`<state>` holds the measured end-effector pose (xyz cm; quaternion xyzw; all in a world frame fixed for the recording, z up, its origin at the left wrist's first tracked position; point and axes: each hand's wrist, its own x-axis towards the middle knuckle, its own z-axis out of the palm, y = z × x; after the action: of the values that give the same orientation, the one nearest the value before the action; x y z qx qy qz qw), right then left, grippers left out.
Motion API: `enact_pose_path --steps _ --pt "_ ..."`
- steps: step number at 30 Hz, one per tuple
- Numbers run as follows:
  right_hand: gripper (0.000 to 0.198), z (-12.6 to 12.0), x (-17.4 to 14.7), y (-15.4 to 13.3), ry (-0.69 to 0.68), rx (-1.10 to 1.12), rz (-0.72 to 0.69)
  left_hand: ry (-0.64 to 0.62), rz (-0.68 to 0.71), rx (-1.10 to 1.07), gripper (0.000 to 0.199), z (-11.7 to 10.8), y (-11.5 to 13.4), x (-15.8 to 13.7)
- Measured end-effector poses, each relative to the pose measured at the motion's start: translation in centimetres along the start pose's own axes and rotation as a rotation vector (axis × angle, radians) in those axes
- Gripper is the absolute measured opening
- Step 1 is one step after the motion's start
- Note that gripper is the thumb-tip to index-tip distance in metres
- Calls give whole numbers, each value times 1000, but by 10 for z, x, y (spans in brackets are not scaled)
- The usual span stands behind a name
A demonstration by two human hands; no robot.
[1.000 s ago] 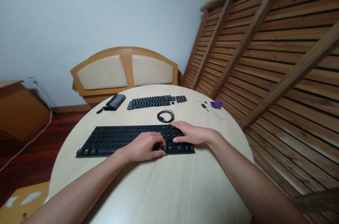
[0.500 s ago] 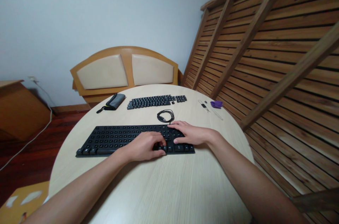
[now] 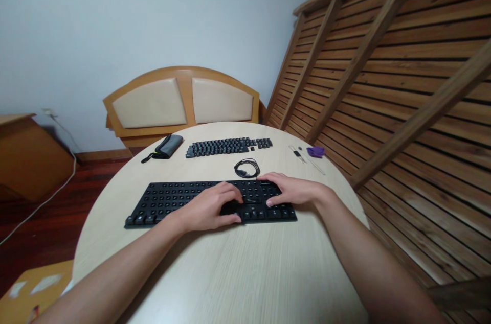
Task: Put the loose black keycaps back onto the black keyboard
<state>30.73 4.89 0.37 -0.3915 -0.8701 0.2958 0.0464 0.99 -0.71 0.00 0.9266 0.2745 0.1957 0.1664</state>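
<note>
Pale round table bore black keyboard near its middle, many key positions capless. Left hand rested over keyboard's right half, fingers bent, thumb well apart from them. Right hand lay across right end, thumb and fingers spread. Coiled cable lay just behind; farther back, loose keycaps in rows, gray pouch left, purple bundle right. Wooden headboard stood beyond.
</note>
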Motion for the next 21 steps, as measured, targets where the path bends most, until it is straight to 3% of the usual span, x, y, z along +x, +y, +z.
enact_pose_path --steps 5,9,11,14,21 --pt "84 -19 -18 19 -12 64 126 -12 -47 148 64 4 -11 -4" --pt "54 -30 -14 32 82 196 93 -88 -94 180 80 13 -13 -5" --pt "44 -33 1 38 200 118 117 -117 -97 181 82 16 -12 -5" --pt "36 -35 34 46 356 -177 179 -113 -93 174 81 18 -12 -4" --pt "42 -37 102 47 352 -407 250 -102 -85 170 79 19 -16 -5"
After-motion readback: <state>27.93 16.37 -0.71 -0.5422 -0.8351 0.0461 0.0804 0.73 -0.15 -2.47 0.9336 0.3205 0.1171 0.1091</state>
